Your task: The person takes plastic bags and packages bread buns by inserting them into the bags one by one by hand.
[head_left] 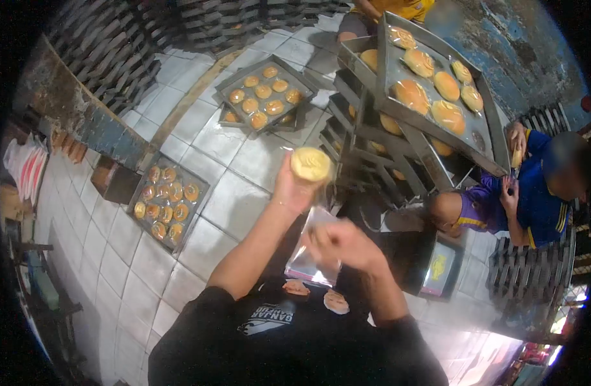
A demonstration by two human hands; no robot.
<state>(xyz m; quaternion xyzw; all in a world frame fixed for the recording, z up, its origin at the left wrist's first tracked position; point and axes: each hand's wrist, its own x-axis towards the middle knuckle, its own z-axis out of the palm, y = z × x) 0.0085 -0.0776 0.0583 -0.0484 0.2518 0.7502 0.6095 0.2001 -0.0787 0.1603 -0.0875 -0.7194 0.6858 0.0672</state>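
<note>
My left hand holds up a round, pale yellow bun near the middle of the view, its fingers wrapped round the underside. Lower and to the right, my right hand is blurred by motion, its fingers bent together at a stack of clear plastic bags over my lap. Whether it grips a bag is too smeared to tell. To the right of the bun stands a pile of metal trays, the top tray holding several golden buns.
Trays of wrapped buns lie on the tiled floor, one at the left and one at the back. A co-worker in a blue shirt sits at the right, hands round a bun. Another person in yellow is behind the trays.
</note>
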